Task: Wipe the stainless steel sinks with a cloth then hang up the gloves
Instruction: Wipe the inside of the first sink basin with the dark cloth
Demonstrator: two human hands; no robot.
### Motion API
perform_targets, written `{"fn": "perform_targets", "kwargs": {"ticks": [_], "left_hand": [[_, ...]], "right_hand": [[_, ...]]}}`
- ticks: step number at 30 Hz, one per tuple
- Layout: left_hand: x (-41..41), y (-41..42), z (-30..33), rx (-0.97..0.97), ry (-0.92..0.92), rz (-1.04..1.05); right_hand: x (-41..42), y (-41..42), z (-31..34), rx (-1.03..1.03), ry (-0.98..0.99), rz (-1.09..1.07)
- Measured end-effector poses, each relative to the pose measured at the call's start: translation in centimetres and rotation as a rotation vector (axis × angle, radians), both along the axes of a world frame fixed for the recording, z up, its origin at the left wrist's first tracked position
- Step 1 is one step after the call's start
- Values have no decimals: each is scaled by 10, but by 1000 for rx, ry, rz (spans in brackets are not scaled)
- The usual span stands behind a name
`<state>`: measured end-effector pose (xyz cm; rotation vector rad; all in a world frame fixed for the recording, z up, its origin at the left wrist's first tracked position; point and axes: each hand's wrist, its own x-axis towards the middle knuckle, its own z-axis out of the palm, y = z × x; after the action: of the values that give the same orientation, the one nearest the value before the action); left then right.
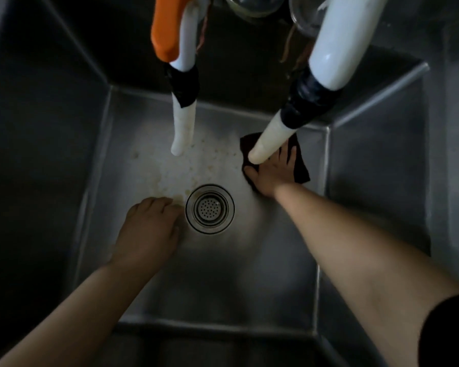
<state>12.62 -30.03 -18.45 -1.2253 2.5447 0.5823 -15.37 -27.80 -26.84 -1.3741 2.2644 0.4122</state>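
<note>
- While the right hand (272, 172) is pressing the dark cloth (298, 165) onto the sink (223, 274) floor in its far right corner, its fingers (289, 156) are lying spread and flat.
- The residue (167, 165) is lying to the cloth's left, beyond the hose end (260, 154).
- The left hand (149, 229), fingers loosely curled and holding nothing, is resting just beside the drain (210, 209), nearer the residue.

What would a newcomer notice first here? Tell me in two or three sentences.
The two white spouts hanging into the sink catch the eye first, the left one with an orange glove draped over it near the top. Below them, the right hand presses a dark cloth flat on the sink floor at the back right, partly hidden by the right spout. The left hand rests beside the drain, near pale specks of residue.
</note>
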Motion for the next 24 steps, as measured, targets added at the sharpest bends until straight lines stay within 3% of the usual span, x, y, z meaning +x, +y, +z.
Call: {"fn": "perform_targets", "kwargs": {"ticks": [9,16,24], "left_hand": [[22,10,2,-11,-5,67],[33,14,14,-16,-16,74],[43,2,52,-150,11,18]], "right_hand": [[-15,-11,-7,-146,75,191],[45,86,-14,-150,16,293],[126,188,3,-125,-44,474]]}}
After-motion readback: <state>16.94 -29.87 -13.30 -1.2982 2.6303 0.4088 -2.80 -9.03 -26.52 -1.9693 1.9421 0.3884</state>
